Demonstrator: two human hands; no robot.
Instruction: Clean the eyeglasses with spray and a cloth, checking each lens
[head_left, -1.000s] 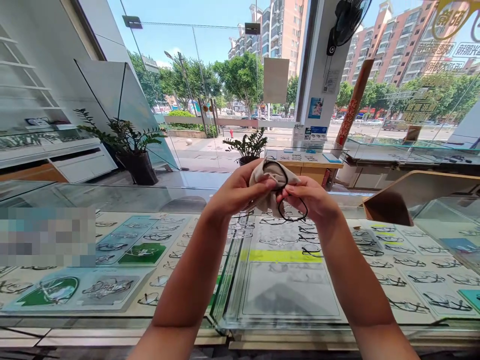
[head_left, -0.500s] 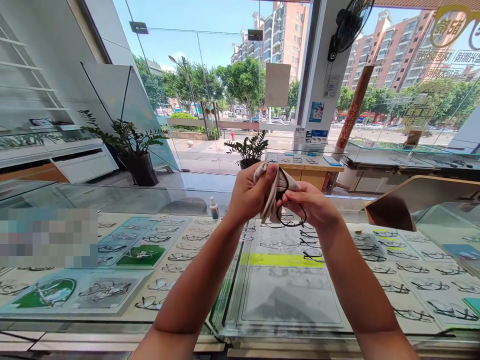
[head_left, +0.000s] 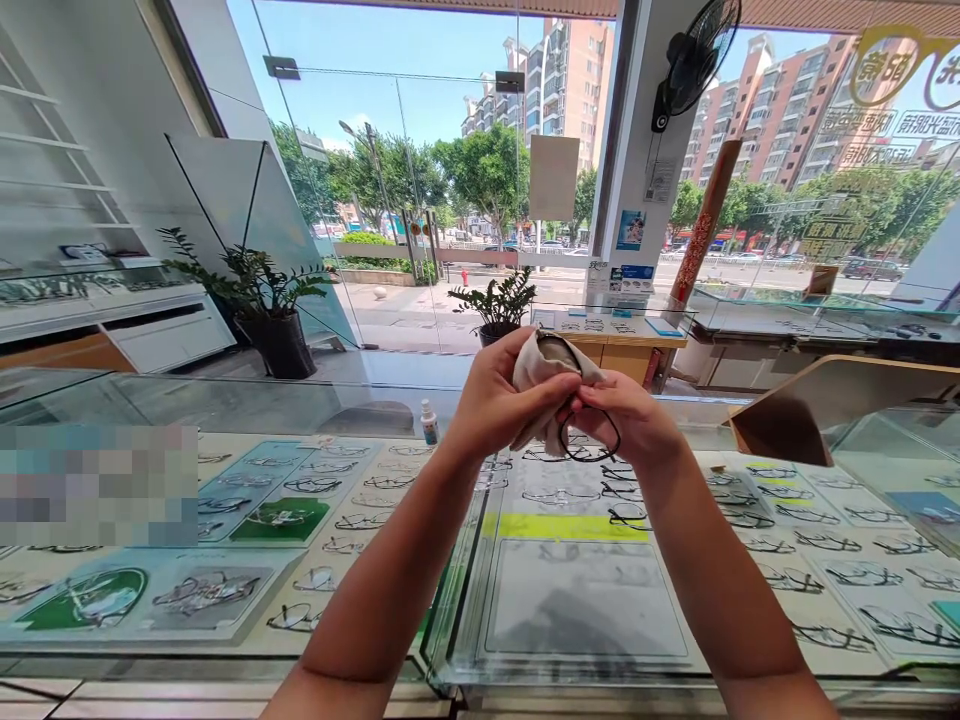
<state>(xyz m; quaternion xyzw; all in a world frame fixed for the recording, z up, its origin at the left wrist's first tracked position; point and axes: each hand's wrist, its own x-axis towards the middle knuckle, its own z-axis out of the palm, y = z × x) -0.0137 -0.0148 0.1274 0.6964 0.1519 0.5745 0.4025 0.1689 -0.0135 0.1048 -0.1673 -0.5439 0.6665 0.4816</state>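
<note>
Both my hands are raised together above a glass display counter (head_left: 225, 400). My left hand (head_left: 499, 400) is closed on a beige cleaning cloth (head_left: 541, 365), pinching it around one lens of a pair of thin black-framed glasses (head_left: 592, 440). My right hand (head_left: 630, 420) grips the glasses by the frame; the other round lens hangs below its fingers. The cloth hides part of the glasses.
Under the counter glass lie rows of several eyeglass frames (head_left: 750, 520) on trays, with a green strip (head_left: 566, 527) in the middle. A small white bottle (head_left: 428, 422) stands on the counter. Potted plants (head_left: 270, 310), a wall fan (head_left: 694, 50) and glass shopfront lie beyond.
My left hand's fingers have shifted the cloth over the lens, rubbing it, while both hands stayed at about the same height. The view has tilted slightly.
</note>
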